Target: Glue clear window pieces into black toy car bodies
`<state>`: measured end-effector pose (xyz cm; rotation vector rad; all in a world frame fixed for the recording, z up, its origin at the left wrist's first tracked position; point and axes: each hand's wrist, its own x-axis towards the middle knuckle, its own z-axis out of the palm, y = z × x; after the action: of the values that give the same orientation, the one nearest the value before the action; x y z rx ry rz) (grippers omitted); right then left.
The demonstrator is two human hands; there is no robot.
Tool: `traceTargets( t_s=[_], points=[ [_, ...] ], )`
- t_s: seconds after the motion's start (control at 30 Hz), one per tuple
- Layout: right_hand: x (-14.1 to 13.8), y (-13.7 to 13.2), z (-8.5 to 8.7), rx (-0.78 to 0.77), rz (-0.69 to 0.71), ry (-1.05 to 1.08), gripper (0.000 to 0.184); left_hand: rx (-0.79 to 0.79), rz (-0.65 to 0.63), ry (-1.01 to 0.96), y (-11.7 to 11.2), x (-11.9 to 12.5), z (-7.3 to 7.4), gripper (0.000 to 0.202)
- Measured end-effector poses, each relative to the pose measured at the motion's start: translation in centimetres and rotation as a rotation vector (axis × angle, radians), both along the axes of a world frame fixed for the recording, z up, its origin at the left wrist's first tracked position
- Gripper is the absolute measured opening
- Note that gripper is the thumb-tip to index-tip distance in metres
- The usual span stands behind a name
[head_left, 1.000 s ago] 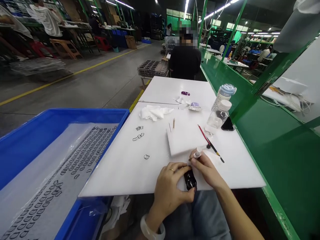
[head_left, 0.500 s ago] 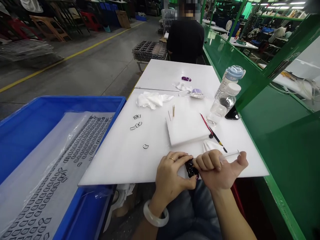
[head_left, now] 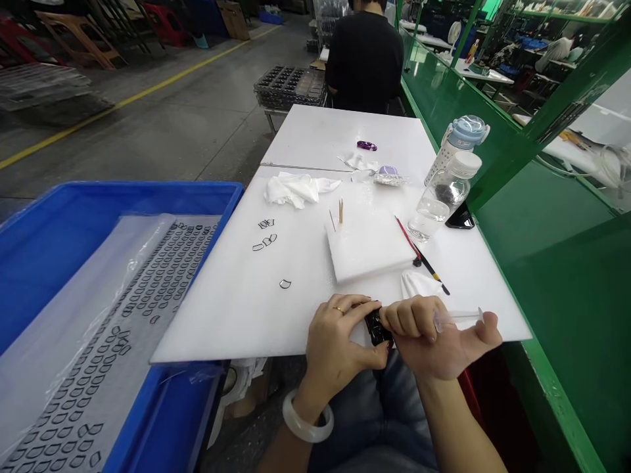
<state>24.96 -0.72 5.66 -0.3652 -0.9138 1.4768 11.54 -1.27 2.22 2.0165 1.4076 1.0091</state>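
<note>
Black glossy piece point(head_left: 377, 328), mostly hidden, sits at the near edge of the white plastic board point(head_left: 221, 315), right of centre, btw both hands. L hand point(head_left: 340, 348) is clenched round it, fingers curled over the top, ring on one finger, pale bangle point(head_left: 305, 417) on wrist. R hand point(head_left: 424, 335) has fingers bent in against the same piece, w/ a thin clear rod point(head_left: 461, 317) tucked across them, running out past the raised thumb. Can't tell what the black piece is.

Done vs left, as far as visible: most small dark frames point(head_left: 148, 289) sit in rows on a sheet in the blue tray point(head_left: 123, 190), off the board's L edge. Only a few loose ones point(head_left: 266, 240) lie on the board nr the L edge, one more point(head_left: 284, 284) just below them.

Mid-board: white foam pad point(head_left: 367, 240), toothpicks point(head_left: 340, 211) stuck in its far edge, red-handled brush point(head_left: 419, 249) just R of it. Far R edge: clear bottle point(head_left: 441, 197), blue-lidded flask point(head_left: 458, 141), black phone point(head_left: 461, 220). Far L: crumpled tissue point(head_left: 296, 189). Beyond the far edge, seated co-worker point(head_left: 365, 59); green bench frame point(head_left: 542, 263) along the R, grey floor w/ yellow line point(head_left: 148, 92) on the L.
</note>
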Motion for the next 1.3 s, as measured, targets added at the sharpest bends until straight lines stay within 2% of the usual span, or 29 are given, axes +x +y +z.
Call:
traceTargets(
  t_s=[0.43, 0.77, 1.1, 1.2, 1.3],
  points=[
    [0.4, -0.9, 0.4, 0.009, -0.220, -0.074, 0.069, -0.028, 0.002, 0.013, -0.1, 0.1, -0.1, 0.045],
    [0.5, -0.9, 0.0, 0.005, -0.171, -0.069, 0.066, -0.022, 0.006, 0.024, -0.1, 0.0, -0.1, 0.046],
    [0.3, -1.6, 0.4, 0.030, -0.146, -0.146, 0.060, 0.019, 0.001, 0.041, -0.2, 0.1, -0.1, 0.046],
    [0.3, -2.2, 1.2, -0.001, -0.143, -0.245, 0.063, 0.037, 0.006, 0.049, -0.2, 0.1, -0.2, 0.046],
    [0.7, -1.3, 3.1, 0.002, -0.124, -0.356, 0.066, 0.039, 0.005, 0.048, -0.2, 0.1, -0.3, 0.046]
  ],
)
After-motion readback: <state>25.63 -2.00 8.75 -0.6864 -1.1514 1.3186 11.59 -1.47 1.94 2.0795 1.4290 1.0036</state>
